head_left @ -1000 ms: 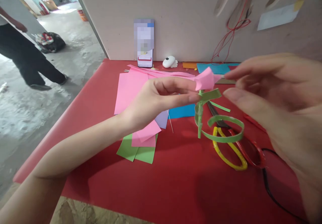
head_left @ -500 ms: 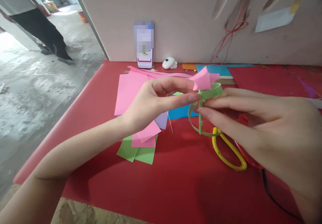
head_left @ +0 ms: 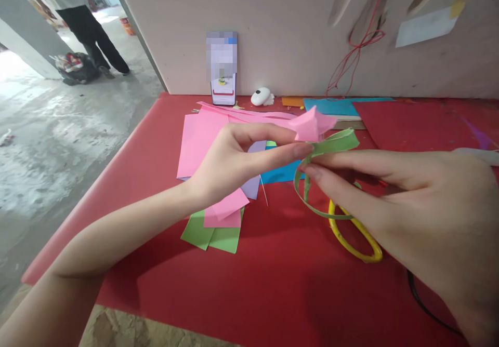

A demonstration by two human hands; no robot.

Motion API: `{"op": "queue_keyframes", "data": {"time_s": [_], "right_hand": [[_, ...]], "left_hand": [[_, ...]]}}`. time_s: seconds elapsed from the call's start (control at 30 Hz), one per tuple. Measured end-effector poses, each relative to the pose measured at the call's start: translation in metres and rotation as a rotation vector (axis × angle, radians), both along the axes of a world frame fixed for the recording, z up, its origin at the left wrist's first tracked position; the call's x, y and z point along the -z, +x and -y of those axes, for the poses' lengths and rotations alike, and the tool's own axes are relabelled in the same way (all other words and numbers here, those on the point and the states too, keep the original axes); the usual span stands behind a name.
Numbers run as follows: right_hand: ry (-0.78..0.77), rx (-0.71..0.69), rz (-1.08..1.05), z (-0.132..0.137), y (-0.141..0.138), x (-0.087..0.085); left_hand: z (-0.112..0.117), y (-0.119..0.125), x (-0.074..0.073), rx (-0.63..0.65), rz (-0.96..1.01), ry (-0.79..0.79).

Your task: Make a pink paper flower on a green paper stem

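Head view: fingers point(head_left: 300, 152) on paper flower point(head_left: 312, 123)

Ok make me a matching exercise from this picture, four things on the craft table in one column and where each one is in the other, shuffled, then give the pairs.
Things:
1. pink paper flower
2. phone
3. yellow scissor handle
4. green paper sheets

Places:
A. propped upright against the back wall
B. pinched at the fingertips of the left hand
C. on the red table, partly under the right hand
D. flat on the table, bottom of the paper pile, under the left wrist

Pairs: 1-B, 2-A, 3-C, 4-D
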State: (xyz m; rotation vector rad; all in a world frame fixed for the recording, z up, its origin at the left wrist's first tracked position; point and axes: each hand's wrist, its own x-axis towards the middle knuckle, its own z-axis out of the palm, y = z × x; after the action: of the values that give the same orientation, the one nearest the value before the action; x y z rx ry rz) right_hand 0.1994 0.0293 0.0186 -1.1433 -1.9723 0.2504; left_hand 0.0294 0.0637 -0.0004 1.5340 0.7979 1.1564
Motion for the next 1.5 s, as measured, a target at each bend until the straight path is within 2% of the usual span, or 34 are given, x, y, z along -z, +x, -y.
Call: {"op": "queue_keyframes", "data": {"time_s": [0.5, 0.63, 0.9, 1.13, 1.33, 1.5], "right_hand": [[-0.013, 0.022, 0.005, 0.0042, -0.0023, 0.0015], [-0.015, 0.036, -0.003, 0.0052, -0.0032, 0.0022], [0.037, 0.03, 0.003, 0.003, -0.004, 0.0057], [0.057, 0.031, 0.004, 0.0012, -0.0041, 0.0046], [0.084, 0.024, 0.029, 0.0028, -0.0062, 0.0015], [0.092, 0.043, 0.037, 0.0004, -0.007, 0.0048]], "left_hand": [[0.0009, 0.0028, 0.0008, -0.012, 0.031, 0.004], [0.0019, 0.0039, 0.0005, -0.052, 0.015, 0.01], [0.0043, 0.0055, 0.0021, -0.152, -0.022, 0.06], [0.0027, 0.0047, 0.0025, -0.173, -0.035, 0.201], [0.0041, 0.0054, 0.0006, -0.191, -0.021, 0.168], [0.0039, 0.0066, 0.0011, -0.228, -0.058, 0.219]]}}
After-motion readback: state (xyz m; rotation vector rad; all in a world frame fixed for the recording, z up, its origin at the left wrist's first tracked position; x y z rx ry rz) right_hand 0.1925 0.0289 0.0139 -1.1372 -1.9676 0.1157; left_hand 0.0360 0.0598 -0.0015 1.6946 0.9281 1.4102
